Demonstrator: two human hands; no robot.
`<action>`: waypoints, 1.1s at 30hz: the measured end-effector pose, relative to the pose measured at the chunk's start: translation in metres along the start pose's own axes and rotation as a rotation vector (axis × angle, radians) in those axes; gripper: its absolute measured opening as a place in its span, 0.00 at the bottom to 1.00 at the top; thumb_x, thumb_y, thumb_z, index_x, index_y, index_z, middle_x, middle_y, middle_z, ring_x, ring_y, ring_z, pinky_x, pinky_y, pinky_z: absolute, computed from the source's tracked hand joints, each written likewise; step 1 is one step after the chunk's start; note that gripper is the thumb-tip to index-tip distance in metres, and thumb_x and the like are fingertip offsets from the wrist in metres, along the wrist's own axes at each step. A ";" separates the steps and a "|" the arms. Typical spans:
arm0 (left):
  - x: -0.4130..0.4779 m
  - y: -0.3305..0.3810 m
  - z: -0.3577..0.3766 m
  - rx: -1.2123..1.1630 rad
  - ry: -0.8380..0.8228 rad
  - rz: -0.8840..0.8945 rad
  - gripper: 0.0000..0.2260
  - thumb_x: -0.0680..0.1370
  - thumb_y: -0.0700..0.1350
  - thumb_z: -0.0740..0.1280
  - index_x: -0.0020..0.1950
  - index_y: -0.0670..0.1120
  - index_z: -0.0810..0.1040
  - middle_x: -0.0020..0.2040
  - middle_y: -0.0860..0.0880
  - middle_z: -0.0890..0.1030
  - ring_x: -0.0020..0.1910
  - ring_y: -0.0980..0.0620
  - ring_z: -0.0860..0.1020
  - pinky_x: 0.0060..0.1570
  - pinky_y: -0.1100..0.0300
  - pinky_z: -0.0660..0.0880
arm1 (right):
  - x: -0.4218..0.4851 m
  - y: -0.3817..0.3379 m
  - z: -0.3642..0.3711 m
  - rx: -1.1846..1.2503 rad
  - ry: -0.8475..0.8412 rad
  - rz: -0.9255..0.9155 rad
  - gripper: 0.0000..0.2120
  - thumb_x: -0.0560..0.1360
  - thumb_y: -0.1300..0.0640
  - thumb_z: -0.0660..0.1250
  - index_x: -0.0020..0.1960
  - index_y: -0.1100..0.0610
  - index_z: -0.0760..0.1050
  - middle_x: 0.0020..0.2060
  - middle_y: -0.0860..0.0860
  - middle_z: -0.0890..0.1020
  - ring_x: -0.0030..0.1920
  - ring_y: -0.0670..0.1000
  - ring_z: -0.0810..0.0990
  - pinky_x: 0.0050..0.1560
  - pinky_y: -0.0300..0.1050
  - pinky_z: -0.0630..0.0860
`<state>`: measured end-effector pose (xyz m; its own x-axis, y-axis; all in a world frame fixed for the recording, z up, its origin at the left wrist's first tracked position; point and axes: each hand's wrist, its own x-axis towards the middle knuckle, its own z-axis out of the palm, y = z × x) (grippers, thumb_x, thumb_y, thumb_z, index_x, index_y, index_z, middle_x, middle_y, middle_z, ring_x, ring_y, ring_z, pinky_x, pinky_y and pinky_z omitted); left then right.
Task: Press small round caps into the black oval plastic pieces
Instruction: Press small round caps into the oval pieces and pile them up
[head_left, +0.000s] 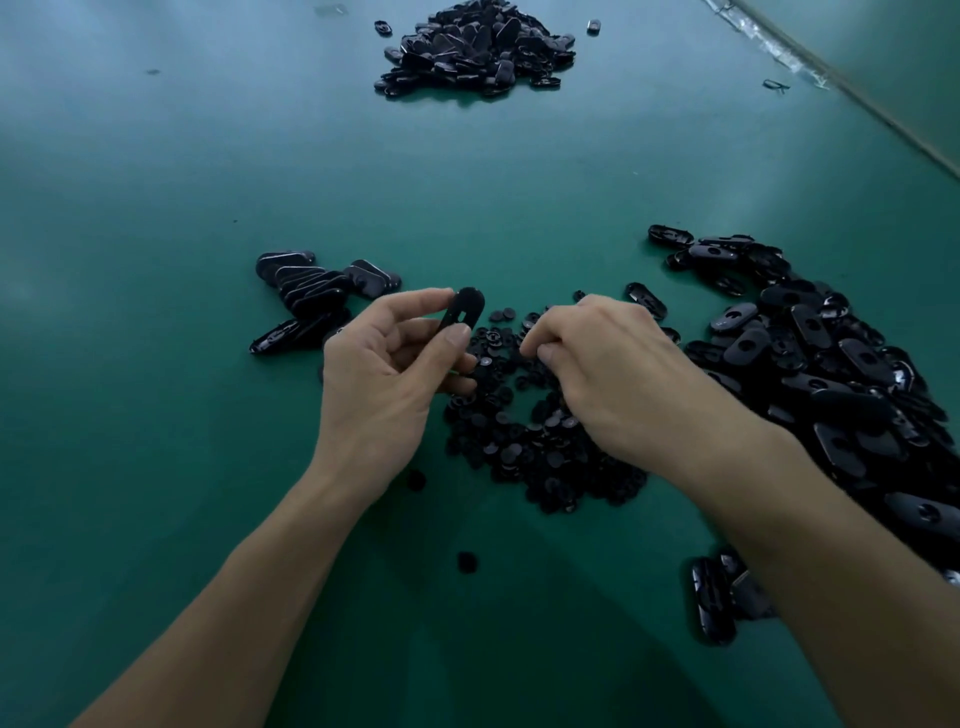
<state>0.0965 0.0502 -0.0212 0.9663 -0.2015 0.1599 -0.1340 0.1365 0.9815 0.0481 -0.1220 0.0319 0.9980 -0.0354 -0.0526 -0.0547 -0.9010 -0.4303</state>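
Our left hand (384, 374) pinches a black oval piece (464, 312) at the left edge of the round-cap heap (524, 452), long axis nearly upright, top leaning slightly right. Our right hand (608, 364) curls its fingers into that heap; whether they hold a cap we cannot tell

Most probably a small factory or assembly workshop, at a bench for hand work. Shown by the wide green work mat (156, 364) over the whole table, and by identical black oval pieces (831, 364) lying loose in a big heap at the right (a second heap (478, 52) far ahead, a tidy stack (311, 296) at the left). Shown also by small round caps (545, 452) in a dense pile in the middle, all of one kind, each sort kept apart.
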 end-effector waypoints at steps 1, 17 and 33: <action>0.000 0.000 0.000 0.001 -0.001 -0.001 0.08 0.78 0.35 0.70 0.55 0.45 0.79 0.40 0.50 0.85 0.37 0.53 0.83 0.38 0.62 0.80 | 0.000 0.000 -0.001 0.007 -0.007 0.004 0.12 0.84 0.57 0.56 0.57 0.51 0.79 0.50 0.51 0.74 0.49 0.51 0.74 0.48 0.44 0.70; -0.005 0.005 0.004 -0.037 -0.069 -0.069 0.09 0.71 0.41 0.73 0.51 0.45 0.83 0.40 0.46 0.87 0.38 0.50 0.86 0.40 0.62 0.81 | -0.001 -0.013 -0.004 0.316 0.157 -0.084 0.09 0.81 0.59 0.64 0.53 0.50 0.82 0.40 0.46 0.84 0.41 0.45 0.83 0.46 0.48 0.81; -0.006 0.003 0.007 -0.110 -0.067 -0.061 0.08 0.71 0.41 0.73 0.49 0.44 0.83 0.43 0.47 0.87 0.41 0.50 0.84 0.47 0.51 0.83 | -0.003 -0.027 0.011 0.346 0.320 -0.099 0.05 0.78 0.59 0.68 0.49 0.52 0.82 0.40 0.46 0.83 0.42 0.44 0.81 0.46 0.40 0.77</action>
<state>0.0884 0.0448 -0.0190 0.9547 -0.2761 0.1109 -0.0474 0.2269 0.9728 0.0466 -0.0922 0.0336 0.9558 -0.1365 0.2605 0.0881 -0.7122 -0.6964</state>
